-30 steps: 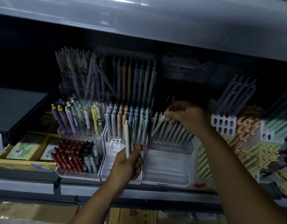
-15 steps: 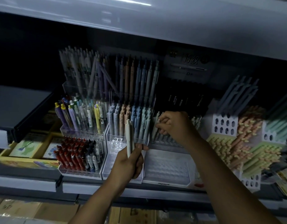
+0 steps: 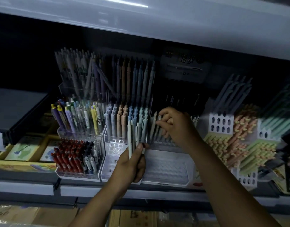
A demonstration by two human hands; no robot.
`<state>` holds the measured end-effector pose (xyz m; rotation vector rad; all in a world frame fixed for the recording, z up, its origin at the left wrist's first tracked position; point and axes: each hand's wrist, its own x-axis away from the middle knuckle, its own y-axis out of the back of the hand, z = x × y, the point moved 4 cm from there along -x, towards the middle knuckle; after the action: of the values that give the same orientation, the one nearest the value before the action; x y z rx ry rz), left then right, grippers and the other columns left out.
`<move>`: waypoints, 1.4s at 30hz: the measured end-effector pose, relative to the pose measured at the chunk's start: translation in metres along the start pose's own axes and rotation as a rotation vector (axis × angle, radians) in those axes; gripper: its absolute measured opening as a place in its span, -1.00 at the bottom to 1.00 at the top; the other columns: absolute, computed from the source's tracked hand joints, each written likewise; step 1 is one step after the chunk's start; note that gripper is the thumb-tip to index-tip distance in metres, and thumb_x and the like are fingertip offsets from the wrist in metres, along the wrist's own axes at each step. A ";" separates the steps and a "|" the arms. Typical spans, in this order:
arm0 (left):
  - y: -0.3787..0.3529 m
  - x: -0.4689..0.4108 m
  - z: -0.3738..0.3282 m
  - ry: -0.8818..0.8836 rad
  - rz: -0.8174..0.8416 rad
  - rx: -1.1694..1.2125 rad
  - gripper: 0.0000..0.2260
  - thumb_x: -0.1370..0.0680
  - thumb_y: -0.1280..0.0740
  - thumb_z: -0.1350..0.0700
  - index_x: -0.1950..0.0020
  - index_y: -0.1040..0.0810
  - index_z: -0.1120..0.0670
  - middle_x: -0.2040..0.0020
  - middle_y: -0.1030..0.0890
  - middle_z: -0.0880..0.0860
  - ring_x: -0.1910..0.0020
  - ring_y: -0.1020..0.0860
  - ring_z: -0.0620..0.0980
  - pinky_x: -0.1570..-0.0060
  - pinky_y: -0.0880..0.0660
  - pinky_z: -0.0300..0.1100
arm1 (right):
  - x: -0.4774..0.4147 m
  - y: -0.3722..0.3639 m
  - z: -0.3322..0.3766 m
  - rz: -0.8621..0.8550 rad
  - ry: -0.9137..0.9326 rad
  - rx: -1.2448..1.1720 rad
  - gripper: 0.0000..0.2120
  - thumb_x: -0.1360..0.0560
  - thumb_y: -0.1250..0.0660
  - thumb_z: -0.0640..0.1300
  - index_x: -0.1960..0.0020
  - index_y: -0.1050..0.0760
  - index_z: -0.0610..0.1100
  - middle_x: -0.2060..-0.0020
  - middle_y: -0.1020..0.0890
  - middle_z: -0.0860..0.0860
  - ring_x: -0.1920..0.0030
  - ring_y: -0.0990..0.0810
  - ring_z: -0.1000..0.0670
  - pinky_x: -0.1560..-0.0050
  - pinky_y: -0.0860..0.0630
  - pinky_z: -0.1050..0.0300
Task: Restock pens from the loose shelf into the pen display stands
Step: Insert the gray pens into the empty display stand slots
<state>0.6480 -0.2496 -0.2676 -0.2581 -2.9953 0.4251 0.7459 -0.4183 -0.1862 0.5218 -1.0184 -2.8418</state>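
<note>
Left hand: pen bundle is gripped upright, just before the stands; best held steady.
Right hand: one pen is pinched at the clear stand rear row; to be lowered straight into a free hole.

Dim, dark-backed recess beneath a pale grey upper shelf streaked with reflected light; grey shelf lip along the front edge; cardboard boxes below.
</note>
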 end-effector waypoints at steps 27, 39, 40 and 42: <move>0.001 -0.006 0.008 0.046 -0.112 -0.019 -0.72 -0.71 -0.19 0.07 -0.12 -0.62 0.21 0.45 -0.29 0.06 0.58 -0.20 -0.05 0.52 -0.18 -0.25 | 0.005 0.031 -0.003 -0.207 -0.169 -0.595 -0.93 -0.56 -0.37 -0.37 0.04 -0.62 -0.26 0.36 -0.67 -0.12 0.39 -0.65 -0.06 0.34 -0.65 0.08; -0.003 -0.004 0.008 0.206 0.025 0.157 -0.65 -0.63 -0.20 -0.19 0.08 -0.44 0.10 0.39 -0.16 0.02 0.47 -0.05 -0.03 0.41 0.00 -0.13 | 0.001 0.018 -0.026 -0.214 -0.087 -0.208 -0.90 -0.57 -0.40 -0.29 -0.03 -0.60 -0.12 0.34 -0.66 -0.08 0.37 -0.65 0.02 0.24 -0.63 0.05; -0.003 -0.003 0.009 0.241 0.041 0.203 -0.64 -0.61 -0.19 -0.22 0.11 -0.43 0.06 0.37 -0.14 0.02 0.45 -0.03 -0.03 0.38 0.03 -0.09 | 0.001 0.015 -0.025 -0.195 -0.062 -0.170 -0.90 -0.57 -0.40 -0.28 -0.04 -0.61 -0.13 0.33 -0.66 -0.08 0.37 -0.65 0.02 0.24 -0.63 0.05; -0.005 -0.003 0.011 0.279 0.060 0.255 -0.65 -0.58 -0.19 -0.25 0.19 -0.36 0.00 0.36 -0.11 0.01 0.44 0.00 -0.03 0.34 0.06 -0.07 | 0.003 0.008 -0.023 -0.150 -0.011 -0.082 -0.90 -0.57 -0.40 -0.27 -0.07 -0.63 -0.19 0.31 -0.67 -0.09 0.36 -0.65 0.07 0.24 -0.62 0.13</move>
<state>0.6489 -0.2573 -0.2770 -0.3510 -2.6337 0.7060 0.7504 -0.4390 -0.1984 0.5988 -0.8949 -3.0049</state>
